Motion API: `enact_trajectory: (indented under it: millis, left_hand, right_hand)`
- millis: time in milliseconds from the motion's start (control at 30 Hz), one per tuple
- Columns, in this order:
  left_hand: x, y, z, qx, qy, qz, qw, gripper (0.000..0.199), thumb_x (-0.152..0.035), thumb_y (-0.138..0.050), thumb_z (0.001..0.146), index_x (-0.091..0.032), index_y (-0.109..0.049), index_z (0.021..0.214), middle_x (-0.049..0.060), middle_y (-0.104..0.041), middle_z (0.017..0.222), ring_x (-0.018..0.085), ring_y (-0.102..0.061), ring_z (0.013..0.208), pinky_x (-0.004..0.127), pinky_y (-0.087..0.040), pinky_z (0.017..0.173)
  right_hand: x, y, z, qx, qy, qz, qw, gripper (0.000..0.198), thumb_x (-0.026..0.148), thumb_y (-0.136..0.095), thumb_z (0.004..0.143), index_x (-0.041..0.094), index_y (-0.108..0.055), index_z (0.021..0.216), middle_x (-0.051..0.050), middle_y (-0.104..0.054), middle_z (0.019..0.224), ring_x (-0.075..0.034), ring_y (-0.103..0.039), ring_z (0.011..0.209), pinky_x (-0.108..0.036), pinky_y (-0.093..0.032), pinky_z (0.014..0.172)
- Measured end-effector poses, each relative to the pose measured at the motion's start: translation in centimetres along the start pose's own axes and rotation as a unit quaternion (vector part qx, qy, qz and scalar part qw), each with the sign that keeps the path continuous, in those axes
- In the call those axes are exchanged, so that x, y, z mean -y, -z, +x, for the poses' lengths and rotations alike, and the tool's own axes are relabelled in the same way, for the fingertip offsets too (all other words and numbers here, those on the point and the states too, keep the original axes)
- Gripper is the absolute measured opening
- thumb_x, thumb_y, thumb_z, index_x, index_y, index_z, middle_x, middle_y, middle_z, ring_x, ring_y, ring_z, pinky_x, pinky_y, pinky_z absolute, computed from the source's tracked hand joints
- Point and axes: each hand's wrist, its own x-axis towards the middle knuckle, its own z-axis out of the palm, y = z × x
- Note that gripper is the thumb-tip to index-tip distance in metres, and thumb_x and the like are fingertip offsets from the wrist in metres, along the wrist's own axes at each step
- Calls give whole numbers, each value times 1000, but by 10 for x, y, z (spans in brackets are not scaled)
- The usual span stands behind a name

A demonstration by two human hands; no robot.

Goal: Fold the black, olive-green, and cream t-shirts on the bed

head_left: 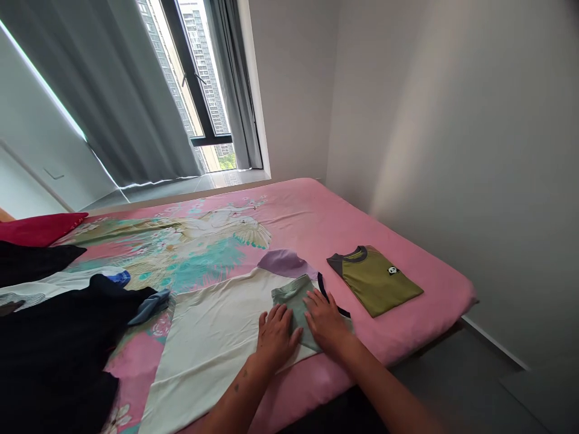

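Note:
A white T-shirt (pixel 212 331) lies spread on the bed near its front edge, with its black-trimmed neck toward the right. Its pale green sleeve (pixel 296 295) is laid across the white body, and a lavender sleeve (pixel 284 261) reaches out at the far side. My left hand (pixel 277 331) rests flat at the left border of the green part, fingers stretched. On the green fabric's right side, my right hand (pixel 326 319) lies palm down with fingers spread, close to the black neckband. Both hands press on cloth without gripping it.
A folded olive T-shirt (pixel 377 280) with a panda patch lies to the right on the pink bedsheet (pixel 312 211). Black clothing (pixel 58 343), a white garment (pixel 67 280) and a red cushion-like item (pixel 40 229) are at left. Walls and a curtained window stand beyond.

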Motion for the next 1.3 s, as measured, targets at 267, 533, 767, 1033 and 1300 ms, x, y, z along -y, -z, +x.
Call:
enact_trajectory:
  millis: [267,533,767,1033,1300]
  left_hand:
    - [12,-16,7,-19,64,21,998,67,-50,-40,85,-17,-32,142,11,-21,151,30,-11,140,58,-4,110]
    - [20,-12,24,6,48,19,999,71,-55,-40,83,-19,-29,143,9,-17,152,30,-12,140,59,2,109]
    - [22,-28,18,-4,65,60,996,74,-58,-33,84,-19,-21,145,3,-7,154,26,-3,141,56,4,110]
    - [24,-28,17,-18,61,48,997,75,-60,-34,83,-21,-21,145,3,-11,153,27,-5,141,55,4,111]
    - [35,-30,20,-71,98,-64,991,50,-39,-27,92,-23,-37,139,5,-26,151,21,-23,138,50,-11,112]
  right_hand:
    - [-11,-19,10,6,-61,15,998,46,38,-40,90,21,-45,132,-11,-36,143,-27,-25,134,-55,-10,108]
    - [-11,-12,43,-50,-42,23,998,39,31,-35,92,21,-50,126,-7,-41,140,-23,-28,132,-44,-19,107]
    - [-19,-39,41,-64,-116,13,991,50,33,-34,92,14,-34,138,-9,-32,145,-19,-25,133,-36,-16,110]
    - [-27,-12,84,12,-240,59,969,41,39,-53,78,20,-59,114,-13,-56,118,-31,-46,112,-44,-34,91]
    - [-14,6,79,-3,-190,102,976,16,25,-51,76,21,-61,88,-5,-64,94,-22,-53,96,-35,-32,82]
